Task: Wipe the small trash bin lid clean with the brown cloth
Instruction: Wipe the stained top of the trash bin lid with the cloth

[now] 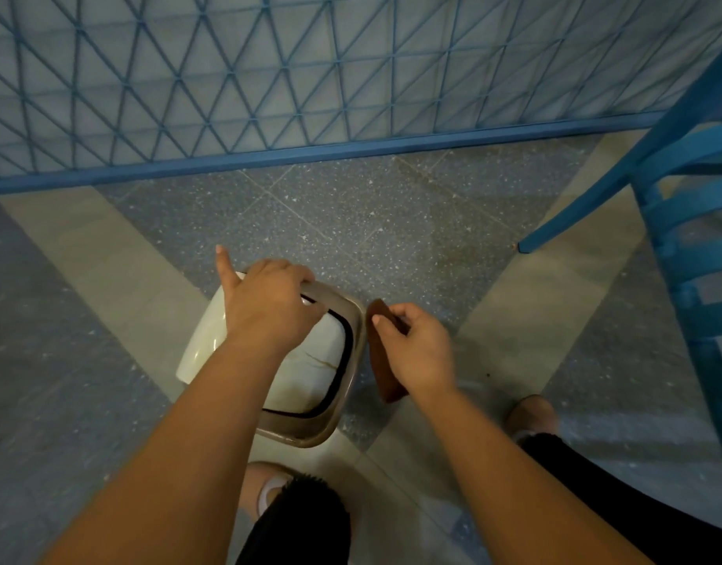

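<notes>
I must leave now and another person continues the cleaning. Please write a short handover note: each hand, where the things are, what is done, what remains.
Left hand: grips the far rim of the small trash bin lid, index finger pointing out, steadying the trash bin on the floor.
Right hand: pinches the brown cloth, held just right of the lid, beside its edge.
Done: cannot tell if any wiping has happened; a brownish streak and marks show on the white flap.
Left: bring the cloth onto the lid and wipe flap and rim clean.
</notes>
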